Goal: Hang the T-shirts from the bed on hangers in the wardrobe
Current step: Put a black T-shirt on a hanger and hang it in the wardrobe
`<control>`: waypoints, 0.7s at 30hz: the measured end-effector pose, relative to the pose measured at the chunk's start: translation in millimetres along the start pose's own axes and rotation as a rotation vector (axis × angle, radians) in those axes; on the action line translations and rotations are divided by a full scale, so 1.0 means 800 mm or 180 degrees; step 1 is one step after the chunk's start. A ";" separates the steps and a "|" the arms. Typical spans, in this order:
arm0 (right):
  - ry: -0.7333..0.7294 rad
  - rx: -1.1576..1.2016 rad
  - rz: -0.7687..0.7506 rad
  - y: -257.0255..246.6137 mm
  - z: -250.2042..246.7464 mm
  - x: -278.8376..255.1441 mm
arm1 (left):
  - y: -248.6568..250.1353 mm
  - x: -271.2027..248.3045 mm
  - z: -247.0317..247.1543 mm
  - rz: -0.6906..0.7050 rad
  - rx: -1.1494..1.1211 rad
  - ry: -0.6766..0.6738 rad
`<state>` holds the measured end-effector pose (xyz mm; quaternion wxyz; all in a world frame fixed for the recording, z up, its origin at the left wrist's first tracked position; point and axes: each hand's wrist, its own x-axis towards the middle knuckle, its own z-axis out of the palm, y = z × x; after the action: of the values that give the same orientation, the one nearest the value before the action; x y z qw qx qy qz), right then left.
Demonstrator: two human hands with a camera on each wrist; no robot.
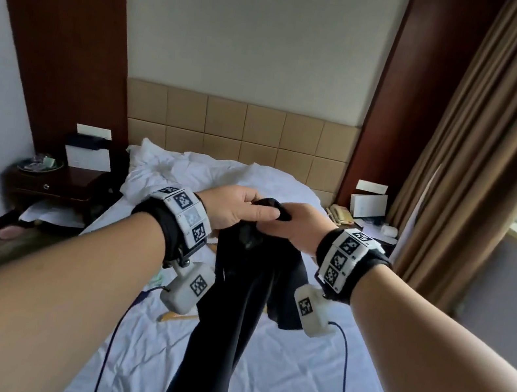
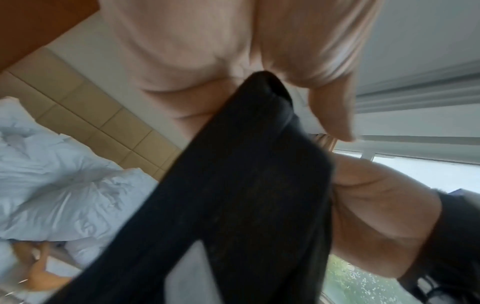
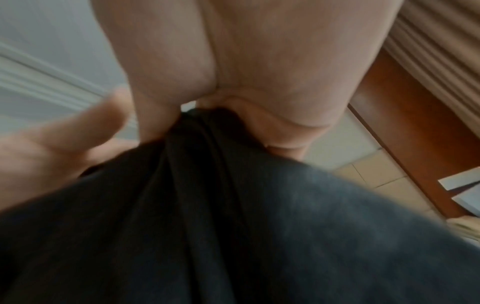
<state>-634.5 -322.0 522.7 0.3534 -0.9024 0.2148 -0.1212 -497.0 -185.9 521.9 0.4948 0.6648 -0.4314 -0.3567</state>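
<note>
Both arms reach out over the bed (image 1: 288,374); the left hand (image 1: 234,209) and right hand (image 1: 300,227) meet, fingers curled around the bunched black T-shirt (image 1: 229,311), which hangs down.

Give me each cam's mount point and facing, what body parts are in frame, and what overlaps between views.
Head: worn on the head, looks forward and down over the bed; both forearms, left hand and right hand grip a black T-shirt.
Left wrist: under the left wrist, looks along the palm towards headboard and window; both hands show.
Right wrist: under the right wrist, looks along the palm towards the curtain; palm and fingers show, blurred.
Shared: all see the T-shirt.
</note>
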 end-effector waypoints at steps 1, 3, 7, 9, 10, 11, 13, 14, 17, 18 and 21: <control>0.0167 0.0005 0.0051 -0.001 0.004 0.010 | -0.010 -0.003 -0.014 -0.0084 -0.0164 -0.0100; 0.0451 0.0103 0.0102 -0.007 0.014 0.030 | -0.038 -0.009 -0.041 -0.0325 -0.0158 -0.0409; 0.0639 0.0297 0.0102 -0.015 0.047 0.073 | -0.112 -0.003 -0.087 -0.0802 0.0944 -0.0598; 0.0699 0.0194 0.0160 -0.009 0.070 0.094 | -0.151 -0.002 -0.107 -0.1005 0.1820 -0.0420; 0.0739 0.0122 0.0229 -0.001 0.082 0.104 | -0.175 -0.004 -0.121 -0.1098 0.2198 -0.0356; 0.0778 0.0034 0.0325 0.013 0.093 0.112 | -0.200 -0.006 -0.136 -0.1191 0.2519 -0.0360; 0.0826 -0.0308 0.0608 0.049 0.112 0.120 | -0.254 -0.013 -0.166 -0.1445 0.2981 -0.0489; 0.0740 -0.0556 0.0802 0.070 0.124 0.121 | -0.282 -0.015 -0.182 -0.1575 0.3066 -0.0501; -0.0132 -0.1350 0.1458 0.132 0.178 0.123 | -0.347 -0.020 -0.212 -0.1776 0.2714 -0.0420; -0.0445 -0.1542 0.1634 0.148 0.199 0.125 | -0.361 -0.018 -0.216 -0.1787 0.2503 -0.0420; -0.1147 -0.1735 0.1999 0.170 0.265 0.130 | -0.397 -0.008 -0.217 -0.1754 0.1830 -0.0410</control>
<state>-506.2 -336.7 283.1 0.1543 -0.8603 0.4373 0.2120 -272.6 -75.2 259.8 0.1465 0.8431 -0.3494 -0.3816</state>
